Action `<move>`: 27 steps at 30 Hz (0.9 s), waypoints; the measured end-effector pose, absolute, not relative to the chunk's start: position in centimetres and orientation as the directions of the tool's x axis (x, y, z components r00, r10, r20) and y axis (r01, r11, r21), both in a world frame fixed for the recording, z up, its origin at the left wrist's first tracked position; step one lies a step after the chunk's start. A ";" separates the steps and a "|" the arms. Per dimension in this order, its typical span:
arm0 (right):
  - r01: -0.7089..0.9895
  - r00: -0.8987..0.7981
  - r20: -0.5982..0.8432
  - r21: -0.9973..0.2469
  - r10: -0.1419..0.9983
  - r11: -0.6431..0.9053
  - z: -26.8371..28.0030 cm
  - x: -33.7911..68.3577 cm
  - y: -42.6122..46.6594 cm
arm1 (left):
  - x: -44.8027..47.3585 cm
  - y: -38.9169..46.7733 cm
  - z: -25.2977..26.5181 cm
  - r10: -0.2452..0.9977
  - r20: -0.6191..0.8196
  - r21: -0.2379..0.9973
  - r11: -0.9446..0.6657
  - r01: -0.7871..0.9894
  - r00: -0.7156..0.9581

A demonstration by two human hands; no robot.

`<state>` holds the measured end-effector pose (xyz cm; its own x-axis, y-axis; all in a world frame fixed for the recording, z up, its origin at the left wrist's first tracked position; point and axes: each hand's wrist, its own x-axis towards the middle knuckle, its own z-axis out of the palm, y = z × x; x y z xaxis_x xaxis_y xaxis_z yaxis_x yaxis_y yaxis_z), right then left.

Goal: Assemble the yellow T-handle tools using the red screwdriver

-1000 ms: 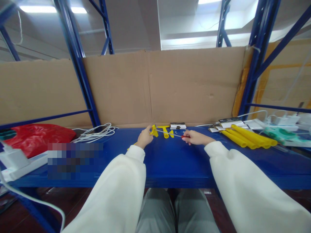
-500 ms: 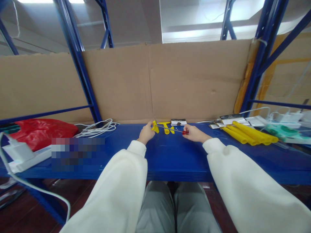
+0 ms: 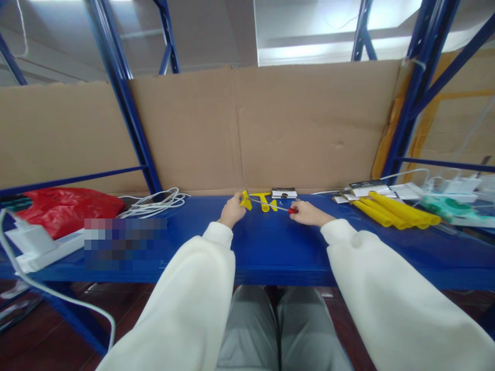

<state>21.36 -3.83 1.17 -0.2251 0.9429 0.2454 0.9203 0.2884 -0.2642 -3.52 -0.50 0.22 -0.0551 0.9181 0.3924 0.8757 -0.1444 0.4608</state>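
My left hand is closed on a small yellow plastic part, held up a little over the blue table. In my right hand is a screwdriver with a red handle, my fingers wrapped round it. Its long thin metal shaft points left and its tip meets the yellow part, though the exact contact is too small to make out. Between my hands, on the table, lie a yellow T-shaped piece and a smaller yellow piece. Tiny bright bits lie to their right.
A black-and-white packet lies by the cardboard back wall. Several yellow tubes and packets are at right. On the left are a white cable coil, a red bag and a power strip. Blue posts frame the table.
Both hands keep nearly the same place, with the screwdriver still against the yellow part. The whole view has shifted very slightly.
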 end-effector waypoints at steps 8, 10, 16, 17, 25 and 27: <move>0.915 -0.261 0.283 -0.232 0.923 0.330 1.1 21.8 -3.5 | -3.6 -0.8 0.2 0.916 0.397 0.453 -0.141 0.880 -0.058; 0.915 -0.256 0.298 -0.231 0.920 0.329 0.9 21.8 -3.5 | -3.6 -0.9 0.2 0.915 0.399 0.456 -0.146 0.878 -0.055; 0.899 -0.254 0.257 -0.292 0.933 0.325 1.0 21.5 -3.7 | -3.5 -1.0 0.4 0.925 0.371 0.450 -0.102 0.887 -0.081; 0.901 -0.257 0.250 -0.286 0.934 0.325 1.0 21.5 -3.7 | -3.5 -1.0 0.4 0.926 0.367 0.449 -0.096 0.888 -0.086; 0.921 -0.234 0.322 -0.229 0.917 0.315 0.6 21.6 -3.5 | -3.4 -1.1 0.6 0.933 0.353 0.452 -0.106 0.886 -0.068; 0.916 -0.228 0.314 -0.252 0.922 0.313 0.6 21.6 -3.4 | -3.5 -1.1 0.7 0.931 0.356 0.453 -0.102 0.886 -0.074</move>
<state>21.57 -3.43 0.61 -0.2283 0.9217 0.3136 0.9157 0.3127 -0.2524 -3.47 -1.11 0.66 -0.0744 0.9314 0.3563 0.8857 -0.1025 0.4529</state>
